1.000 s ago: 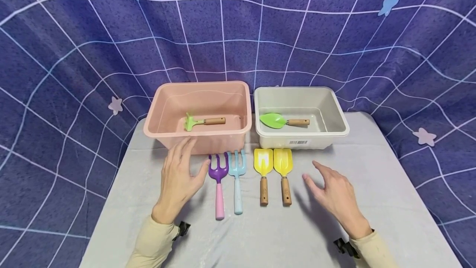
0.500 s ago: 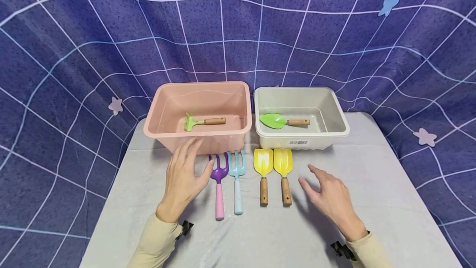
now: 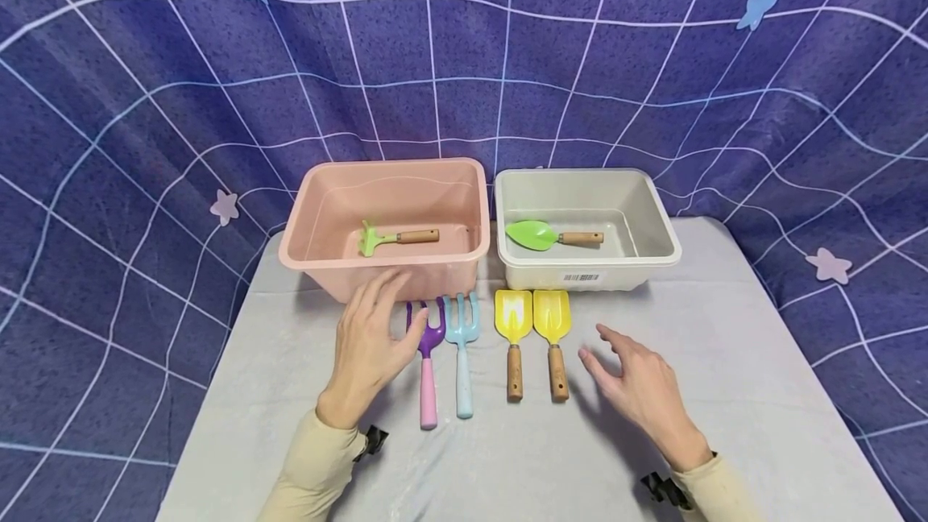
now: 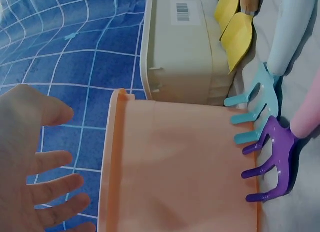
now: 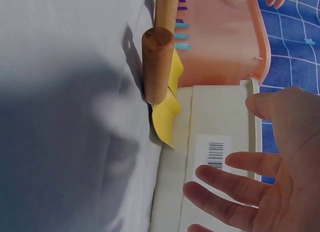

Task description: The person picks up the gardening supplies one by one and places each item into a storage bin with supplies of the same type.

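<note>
Hovering nine o'clock from the purple fork [image 3: 428, 370], the left grip [image 3: 371, 345] is spread. The right grip [image 3: 645, 389] is held apart, four o'clock from the nearer yellow shovel [image 3: 555, 350].

Purple fork [image 3: 428, 362] partly hidden in head view

One pink bin [image 3: 442, 282], containing one green rake [image 3: 416, 237]; just right of it, one white bin [image 3: 536, 276], barcode-labelled, containing one green trowel [image 3: 536, 236]. In front of the pink bin: one left hand [image 3: 371, 345], fingers loosely extended, thumb overlapping one purple fork [image 3: 428, 377], one light-blue fork [image 3: 462, 357] alongside. Right of and forward from the pink bin: two yellow shovels [image 3: 514, 329], wooden-handled, then, farther off, one right hand [image 3: 644, 385]; behind the pink bin, one blue grid-patterned curtain [image 3: 464, 47].
</note>
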A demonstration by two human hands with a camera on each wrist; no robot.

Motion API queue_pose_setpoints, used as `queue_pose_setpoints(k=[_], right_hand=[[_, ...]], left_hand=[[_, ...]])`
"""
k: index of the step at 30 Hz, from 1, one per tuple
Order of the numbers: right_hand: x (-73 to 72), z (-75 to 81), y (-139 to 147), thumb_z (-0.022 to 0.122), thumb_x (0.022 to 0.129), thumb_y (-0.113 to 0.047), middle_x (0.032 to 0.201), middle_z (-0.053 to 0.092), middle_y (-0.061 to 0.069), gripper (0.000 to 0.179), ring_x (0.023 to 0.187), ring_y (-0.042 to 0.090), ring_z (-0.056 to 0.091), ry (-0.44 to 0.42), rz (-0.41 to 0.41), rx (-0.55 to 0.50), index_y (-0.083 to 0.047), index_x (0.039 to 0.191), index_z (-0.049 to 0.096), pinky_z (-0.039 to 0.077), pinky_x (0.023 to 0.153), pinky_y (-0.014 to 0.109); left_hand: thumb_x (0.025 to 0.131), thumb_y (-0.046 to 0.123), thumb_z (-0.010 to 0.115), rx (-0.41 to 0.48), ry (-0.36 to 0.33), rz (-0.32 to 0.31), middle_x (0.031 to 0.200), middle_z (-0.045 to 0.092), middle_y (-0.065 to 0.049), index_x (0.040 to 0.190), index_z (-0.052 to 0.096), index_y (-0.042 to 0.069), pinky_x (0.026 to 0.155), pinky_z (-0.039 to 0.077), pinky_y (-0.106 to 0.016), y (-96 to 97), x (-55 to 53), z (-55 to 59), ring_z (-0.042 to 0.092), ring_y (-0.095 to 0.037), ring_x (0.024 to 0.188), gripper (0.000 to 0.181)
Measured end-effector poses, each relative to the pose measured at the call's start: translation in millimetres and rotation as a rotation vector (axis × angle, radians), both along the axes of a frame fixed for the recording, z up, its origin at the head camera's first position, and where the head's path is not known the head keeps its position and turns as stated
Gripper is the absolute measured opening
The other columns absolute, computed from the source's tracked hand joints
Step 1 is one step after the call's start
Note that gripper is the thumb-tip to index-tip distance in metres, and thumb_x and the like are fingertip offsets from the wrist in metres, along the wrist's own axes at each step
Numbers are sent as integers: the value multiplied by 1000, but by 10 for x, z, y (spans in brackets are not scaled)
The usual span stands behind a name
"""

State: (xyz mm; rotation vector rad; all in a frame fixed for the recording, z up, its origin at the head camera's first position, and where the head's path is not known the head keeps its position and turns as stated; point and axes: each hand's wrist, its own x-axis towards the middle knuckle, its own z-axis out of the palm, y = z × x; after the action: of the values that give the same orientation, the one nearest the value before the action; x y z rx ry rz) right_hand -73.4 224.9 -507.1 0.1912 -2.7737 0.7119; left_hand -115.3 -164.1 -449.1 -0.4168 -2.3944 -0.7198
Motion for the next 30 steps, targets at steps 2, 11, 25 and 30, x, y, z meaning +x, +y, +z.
queue_pose_setpoints(k=[2, 11, 25, 30], right_hand=[[1, -12, -4, 73, 98, -44, 119, 79, 19, 56, 103, 45, 76, -2, 3, 0, -6, 139, 69, 62, 80, 63], [11, -39, -23, 72, 99, -46, 120, 79, 16, 56, 103, 44, 76, -31, 4, -4, -7, 140, 69, 62, 79, 63], [36, -56, -4, 70, 99, -50, 121, 80, 12, 57, 102, 40, 77, -76, -20, -15, -10, 141, 69, 61, 77, 61], [43, -78, -5, 71, 99, -49, 118, 80, 12, 57, 97, 37, 77, -71, -12, -5, -10, 140, 69, 62, 74, 59]], left_hand=[[88, 31, 78, 3, 7, -5, 142, 67, -15, 139, 68, 8, 101, 55, -55, 16, -7, -7, 64, -38, 127, 57], [89, 33, 76, 25, 9, -13, 141, 68, -14, 136, 70, 9, 100, 55, -54, 84, -21, -23, 64, -37, 126, 53], [91, 34, 74, 38, -16, -30, 142, 68, -11, 136, 70, 11, 101, 56, -51, 247, -50, 6, 65, -34, 126, 51], [92, 34, 74, 38, -22, -38, 141, 68, -10, 135, 71, 11, 102, 55, -49, 306, -54, -14, 65, -34, 126, 49]])
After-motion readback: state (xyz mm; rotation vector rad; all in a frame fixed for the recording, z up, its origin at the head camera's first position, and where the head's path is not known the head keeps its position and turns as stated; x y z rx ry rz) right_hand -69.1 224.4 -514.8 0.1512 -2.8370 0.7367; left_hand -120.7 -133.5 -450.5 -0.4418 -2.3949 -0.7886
